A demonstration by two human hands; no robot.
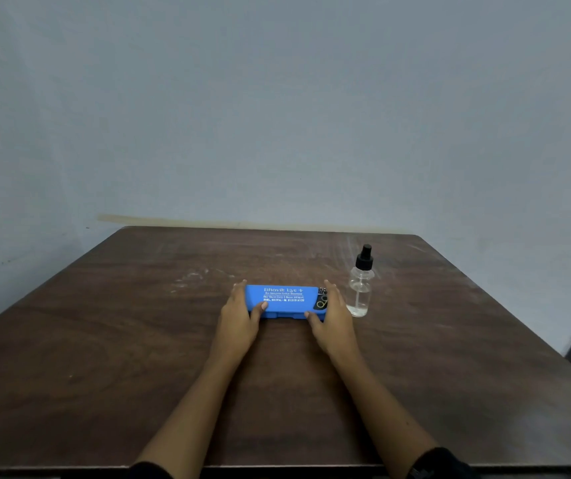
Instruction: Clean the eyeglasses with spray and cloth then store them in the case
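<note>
A person's two bare hands grip a closed blue eyeglasses case (283, 301) that lies flat on a dark brown wooden tabletop (139, 357). The left hand (239, 314) cups the left end of the case: its fingers curl loosely around that end, one fingertip shows above the case's far left corner, and the thumb presses on the near front edge. The right hand (333, 316) mirrors it at the right end, fingers wrapped over the end and the thumb touching the near front edge. Both hands are partly curled, closed just enough to hold the case between them.

The case's long axis runs left to right, parallel to the near edge of the tabletop. Its lid faces up and carries white printed lettering that reads upright from the person's side, with a small dark emblem near the right end. The seam and clasp side faces the person.

Both forearms stretch forward from the bottom of the view and angle inward toward the case, backs of the hands up. Dark sleeves show at the lower edge.

Just to the right of the case, close beside the right hand, a small clear spray bottle (360, 288) with a black nozzle stands upright. Beyond the case rises a plain grey-blue wall (277, 115).
</note>
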